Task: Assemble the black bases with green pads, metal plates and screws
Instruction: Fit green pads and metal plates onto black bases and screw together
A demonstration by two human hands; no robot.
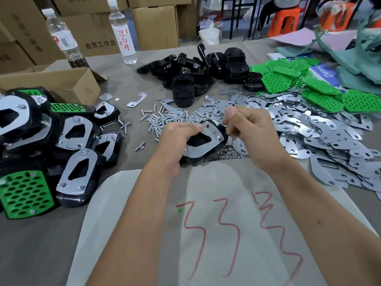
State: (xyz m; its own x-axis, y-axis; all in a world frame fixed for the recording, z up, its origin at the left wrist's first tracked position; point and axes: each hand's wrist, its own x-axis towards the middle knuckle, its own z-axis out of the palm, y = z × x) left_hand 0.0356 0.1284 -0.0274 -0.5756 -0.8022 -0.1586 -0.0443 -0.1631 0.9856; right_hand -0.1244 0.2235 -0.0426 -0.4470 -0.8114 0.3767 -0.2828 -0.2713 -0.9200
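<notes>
My left hand (175, 139) grips a black base (221, 131) with a metal plate (203, 148) lying on top of it, held above the table's middle. My right hand (249, 129) hovers at the base's right end, thumb and fingers pinched together; what they pinch is too small to see. Loose screws (165, 120) lie just beyond my hands, and small nuts (226, 154) lie under the base. Bare black bases (191, 79) are heaped further back. Green pads (305, 83) and loose metal plates (309, 133) spread to the right.
Several finished assemblies (51, 145) are piled at the left beside an open cardboard box (51, 81). Two water bottles (122, 32) stand at the back left. A white sheet with red marks (216, 223) lies under my forearms. Cardboard cartons and orange stools stand behind the table.
</notes>
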